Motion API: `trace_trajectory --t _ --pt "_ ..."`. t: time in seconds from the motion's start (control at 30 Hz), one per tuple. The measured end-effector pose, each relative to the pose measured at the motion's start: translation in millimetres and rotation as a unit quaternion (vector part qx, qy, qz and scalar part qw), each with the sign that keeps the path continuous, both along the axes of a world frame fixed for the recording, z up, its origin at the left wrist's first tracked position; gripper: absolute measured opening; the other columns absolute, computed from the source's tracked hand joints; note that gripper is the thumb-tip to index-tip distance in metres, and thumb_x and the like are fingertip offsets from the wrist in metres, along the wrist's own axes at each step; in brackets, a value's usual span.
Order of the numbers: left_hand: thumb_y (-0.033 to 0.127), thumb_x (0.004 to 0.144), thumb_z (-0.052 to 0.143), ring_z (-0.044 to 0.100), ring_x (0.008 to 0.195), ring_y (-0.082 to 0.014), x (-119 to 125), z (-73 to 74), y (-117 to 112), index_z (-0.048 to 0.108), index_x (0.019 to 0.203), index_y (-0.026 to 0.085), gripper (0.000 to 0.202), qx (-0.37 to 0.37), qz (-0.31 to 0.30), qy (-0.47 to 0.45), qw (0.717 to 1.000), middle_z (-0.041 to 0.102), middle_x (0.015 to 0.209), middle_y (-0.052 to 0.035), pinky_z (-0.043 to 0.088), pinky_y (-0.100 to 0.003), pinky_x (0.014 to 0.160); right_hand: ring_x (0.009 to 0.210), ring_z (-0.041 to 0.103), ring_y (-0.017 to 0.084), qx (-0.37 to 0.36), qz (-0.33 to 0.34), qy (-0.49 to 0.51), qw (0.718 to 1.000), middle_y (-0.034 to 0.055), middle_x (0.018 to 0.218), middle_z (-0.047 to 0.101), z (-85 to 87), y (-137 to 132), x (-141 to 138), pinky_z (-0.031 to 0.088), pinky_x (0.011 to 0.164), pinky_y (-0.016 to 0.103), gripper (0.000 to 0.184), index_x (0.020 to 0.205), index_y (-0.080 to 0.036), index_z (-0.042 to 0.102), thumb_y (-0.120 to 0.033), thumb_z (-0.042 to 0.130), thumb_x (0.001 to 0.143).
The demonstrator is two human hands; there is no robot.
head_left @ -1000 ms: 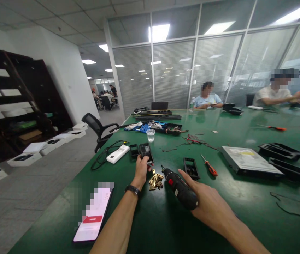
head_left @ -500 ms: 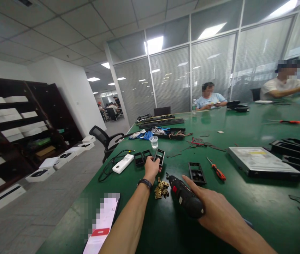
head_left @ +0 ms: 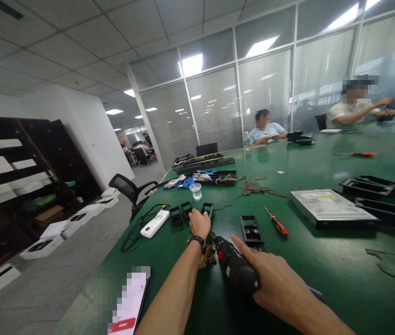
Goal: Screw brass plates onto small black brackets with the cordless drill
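Note:
My right hand is wrapped round a black cordless electric screwdriver with a red button. Its index finger lies stretched along the tool, and the bit points away from me. My left hand has its fingers bent at a small black plastic frame, low over the table; part of the frame is hidden behind the hand. Just left of it stand a second black frame and a third. A heap of small brass pieces lies between the left wrist and the screwdriver.
On the green table are another black frame, an orange screwdriver, a metal-topped box, a clear cup, a white device with a cable and a phone. Two people sit across the table.
My left hand has lowered the black frame towards the table and tipped it away. The right hand keeps the electric screwdriver in much the same place. The whole view has shifted slightly.

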State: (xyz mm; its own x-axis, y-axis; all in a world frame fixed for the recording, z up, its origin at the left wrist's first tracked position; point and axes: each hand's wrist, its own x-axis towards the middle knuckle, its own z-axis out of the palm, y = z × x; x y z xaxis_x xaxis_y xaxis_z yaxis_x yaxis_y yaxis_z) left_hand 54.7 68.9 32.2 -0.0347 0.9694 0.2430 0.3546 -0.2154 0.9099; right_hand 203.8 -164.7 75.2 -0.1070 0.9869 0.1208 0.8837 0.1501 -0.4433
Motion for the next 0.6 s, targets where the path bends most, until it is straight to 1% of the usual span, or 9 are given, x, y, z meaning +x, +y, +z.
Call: trace_trajectory --t 0.07,0.1,0.13,0.2,0.27,0.37,0.43,0.5,0.6 --pt "0.037 0.086 0.067 0.069 0.099 -0.0358 -4 6.2 -8 0.059 0.101 0.017 0.026 0.013 0.088 0.150 0.985 0.062 0.114 -0.0230 0.047 -0.040 0.083 0.108 0.074 0.036 -0.002 0.003 -0.002 1.000 0.0138 0.123 0.076 1.0 0 0 0.055 0.089 0.048 0.100 0.166 -0.021 0.028 -0.007 0.057 0.071" --pt "0.042 0.087 0.065 0.068 0.102 -0.0369 -6 9.6 -11 0.060 0.104 0.017 0.030 0.022 0.097 0.211 0.972 0.060 0.119 -0.0232 0.047 -0.043 0.085 0.109 0.073 0.036 -0.002 0.003 -0.006 1.000 0.0145 0.123 0.076 1.9 -1 0 0.055 0.089 0.047 0.101 0.166 -0.021 0.028 -0.007 0.057 0.070" --pt "0.046 0.089 0.063 0.067 0.103 -0.0371 -9 13.1 -13 0.061 0.108 0.018 0.034 0.043 0.087 0.254 0.962 0.059 0.121 -0.0223 0.046 -0.044 0.088 0.110 0.073 0.036 0.000 0.004 -0.007 1.000 0.0150 0.125 0.075 3.0 -1 0 0.055 0.089 0.047 0.102 0.166 -0.020 0.027 -0.007 0.058 0.069" --pt "0.049 0.087 0.065 0.061 0.114 -0.0383 -16 19.0 -14 0.063 0.118 0.020 0.043 0.111 0.036 0.326 0.938 0.060 0.122 -0.0194 0.044 -0.045 0.096 0.109 0.073 0.035 0.010 0.003 -0.014 1.000 0.0151 0.127 0.074 6.1 -2 0 0.054 0.089 0.045 0.103 0.165 -0.021 0.029 -0.009 0.060 0.069" --pt "0.054 0.083 0.069 0.056 0.121 -0.0402 -24 23.2 -10 0.065 0.122 0.023 0.050 0.142 -0.011 0.387 0.911 0.060 0.124 -0.0178 0.039 -0.048 0.102 0.107 0.074 0.035 0.018 0.010 -0.013 1.000 0.0146 0.126 0.075 9.9 -4 0 0.055 0.086 0.043 0.101 0.164 -0.022 0.031 -0.010 0.062 0.069" --pt "0.059 0.085 0.065 0.056 0.123 -0.0394 -33 26.1 0 0.065 0.132 0.025 0.058 0.106 -0.089 0.456 0.879 0.056 0.135 -0.0184 0.038 -0.049 0.105 0.101 0.076 0.033 0.020 0.015 -0.008 1.000 0.0148 0.121 0.076 14.5 -4 1 0.055 0.082 0.041 0.098 0.165 -0.020 0.030 -0.014 0.064 0.073" --pt "0.059 0.086 0.064 0.057 0.122 -0.0382 -37 26.3 6 0.065 0.135 0.025 0.059 0.080 -0.120 0.486 0.862 0.054 0.140 -0.0186 0.039 -0.047 0.104 0.099 0.076 0.032 0.024 0.014 -0.003 1.000 0.0145 0.120 0.076 15.7 -5 1 0.054 0.082 0.040 0.097 0.165 -0.020 0.029 -0.015 0.064 0.074" --pt "0.058 0.088 0.062 0.059 0.120 -0.0379 -39 25.8 10 0.066 0.135 0.025 0.057 0.083 -0.119 0.513 0.846 0.054 0.139 -0.0185 0.041 -0.046 0.101 0.099 0.076 0.032 0.027 0.011 -0.005 1.000 0.0141 0.120 0.077 15.3 -4 1 0.054 0.081 0.039 0.095 0.164 -0.020 0.030 -0.017 0.063 0.075" --pt "0.060 0.090 0.058 0.060 0.114 -0.0385 -40 23.9 14 0.069 0.130 0.023 0.055 0.099 -0.071 0.541 0.832 0.057 0.131 -0.0191 0.044 -0.046 0.095 0.099 0.075 0.033 0.025 0.007 -0.022 0.999 0.0143 0.117 0.077 13.6 -4 1 0.053 0.080 0.040 0.095 0.163 -0.019 0.031 -0.018 0.063 0.074"
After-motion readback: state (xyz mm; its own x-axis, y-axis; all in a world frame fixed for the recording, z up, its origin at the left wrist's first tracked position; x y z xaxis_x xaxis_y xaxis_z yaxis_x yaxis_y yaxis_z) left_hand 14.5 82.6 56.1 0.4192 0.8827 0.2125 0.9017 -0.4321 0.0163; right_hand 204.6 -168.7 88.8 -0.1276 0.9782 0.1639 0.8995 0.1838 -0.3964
